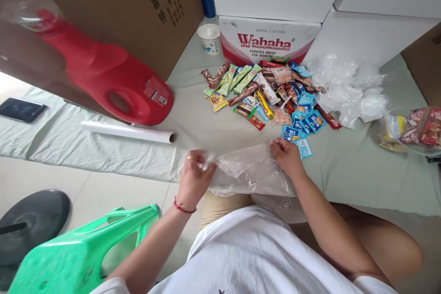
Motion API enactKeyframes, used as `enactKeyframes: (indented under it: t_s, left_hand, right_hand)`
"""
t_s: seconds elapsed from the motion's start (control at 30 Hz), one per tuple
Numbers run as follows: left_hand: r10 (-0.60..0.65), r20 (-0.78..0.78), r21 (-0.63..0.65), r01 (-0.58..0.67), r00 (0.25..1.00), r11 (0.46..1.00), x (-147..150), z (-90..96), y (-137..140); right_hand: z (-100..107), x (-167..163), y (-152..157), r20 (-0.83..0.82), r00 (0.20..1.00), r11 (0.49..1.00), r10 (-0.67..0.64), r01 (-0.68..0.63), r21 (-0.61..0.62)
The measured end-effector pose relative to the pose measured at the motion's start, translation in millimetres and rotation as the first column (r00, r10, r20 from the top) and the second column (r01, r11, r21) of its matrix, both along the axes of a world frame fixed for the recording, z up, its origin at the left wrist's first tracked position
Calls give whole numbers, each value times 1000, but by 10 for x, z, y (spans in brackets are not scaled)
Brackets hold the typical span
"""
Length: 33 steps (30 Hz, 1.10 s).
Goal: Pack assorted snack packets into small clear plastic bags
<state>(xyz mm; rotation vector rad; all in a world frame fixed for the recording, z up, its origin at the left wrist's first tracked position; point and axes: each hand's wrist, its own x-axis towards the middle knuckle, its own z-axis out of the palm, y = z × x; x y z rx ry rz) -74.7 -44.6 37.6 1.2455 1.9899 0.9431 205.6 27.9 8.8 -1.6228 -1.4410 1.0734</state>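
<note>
A clear plastic bag is stretched between my hands at the front edge of the cloth-covered table. My left hand pinches its left end, the fingertips slightly blurred. At the bag's upper right corner, my right hand is closed on the plastic. Just beyond lies a pile of wrapped snacks, with blue packets closest to my right hand. Crumpled clear plastic bags sit to the right of the pile. Farther right is a clear bag with snacks inside.
A white roll and a large red bottle lie on the left, near a phone. Behind the snacks stand a Wahaha carton and a paper cup. A green stool is on the floor at lower left.
</note>
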Motion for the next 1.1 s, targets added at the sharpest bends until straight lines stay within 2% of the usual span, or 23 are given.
enactKeyframes:
  t_s: [0.07,0.1,0.17,0.2,0.23,0.27,0.3,0.37,0.4,0.47,0.5,0.57,0.63,0.7,0.73,0.77,0.8,0.87,0.9,0.93,0.97,1.0,1.1]
  left_hand:
    - [-60,-323,161,117,945,980,40,8,0]
    - [-111,-424,213,218,899,952,80,9,3]
    - [-275,-495,254,440,824,861,177,3,20]
    - [-359,-475,251,515,803,820,227,-4,40]
    - [-424,-416,239,546,805,803,274,-13,72]
    - [-452,-321,218,530,832,820,315,-24,119]
    - [-433,-200,183,467,879,865,350,-36,181]
    - [-261,67,58,257,963,965,397,-60,346]
    - [-165,182,-23,172,969,985,407,-70,442]
    - [-60,307,-155,112,950,981,398,-88,627]
    - [-59,301,-187,120,952,975,380,-94,701]
    - [-123,157,-173,150,980,973,326,-106,786]
    - [-153,-114,-48,148,982,988,269,-121,774]
    - [-116,-392,158,191,913,969,231,-142,691]
    - [-120,-507,256,281,854,925,223,-155,640]
    - [-160,-608,317,422,778,849,222,-170,590]
    - [-229,-695,331,586,682,740,228,-184,550]
    - [-355,-816,267,841,457,470,253,-214,509]
    - [-383,-847,227,903,368,366,266,-230,509]
    - [-392,-864,195,928,316,317,277,-247,522]
    - [-391,-870,176,929,301,325,283,-263,545]
    - [-388,-867,162,912,314,377,284,-279,575]
    - [-334,-829,133,738,449,661,264,-304,693]
  right_hand:
    - [49,-20,59,51,998,999,36,-37,26]
    - [71,-24,83,71,996,998,48,-50,36]
    - [95,-10,123,98,993,997,62,-66,42]
    - [98,12,139,107,992,997,65,-69,38]
    - [95,46,153,113,991,997,66,-70,32]
    - [88,91,164,116,991,998,64,-67,20]
    - [81,144,172,112,992,998,56,-57,3]
    - [72,262,179,74,997,998,28,-23,-64]
    - [71,320,179,43,999,994,6,-2,-110]
    - [78,415,174,-21,999,979,-44,39,-198]
    - [83,450,171,-37,997,973,-64,54,-226]
    - [90,492,169,-18,997,969,-73,67,-238]
    - [89,504,176,68,997,978,-39,52,-202]
    - [82,499,196,181,983,988,14,14,-153]
    - [80,494,209,231,972,991,38,-7,-135]
    - [80,488,224,272,960,992,62,-29,-124]
    - [84,483,239,304,949,992,83,-48,-121]
    - [106,479,268,349,929,989,120,-79,-129]
    - [123,481,280,366,921,987,135,-91,-134]
    - [143,488,289,381,914,985,143,-96,-140]
    - [164,498,294,393,908,985,147,-96,-147]
    - [184,513,296,402,904,984,145,-90,-152]
    - [228,572,279,420,898,986,127,-67,-155]
